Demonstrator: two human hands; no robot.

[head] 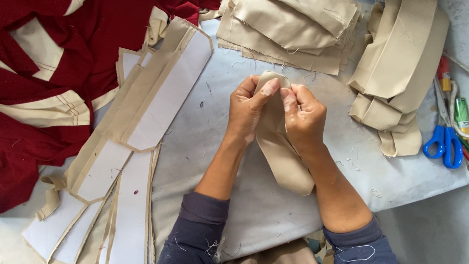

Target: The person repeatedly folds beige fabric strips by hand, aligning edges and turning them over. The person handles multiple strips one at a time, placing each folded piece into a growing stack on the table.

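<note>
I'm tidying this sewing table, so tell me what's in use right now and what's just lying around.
In use:
left hand
right hand
beige strip pinched by both hands

Lying about:
beige stack
folded strips
white-lined pieces
red fabric
blue scissors

— How do the hands sit?
— Left hand (246, 110) and right hand (304, 115) meet mid-scene, thumbs pressed together, fingers curled.
— And the arms?
— Both forearms rise from near, sleeves pushed up.
</note>
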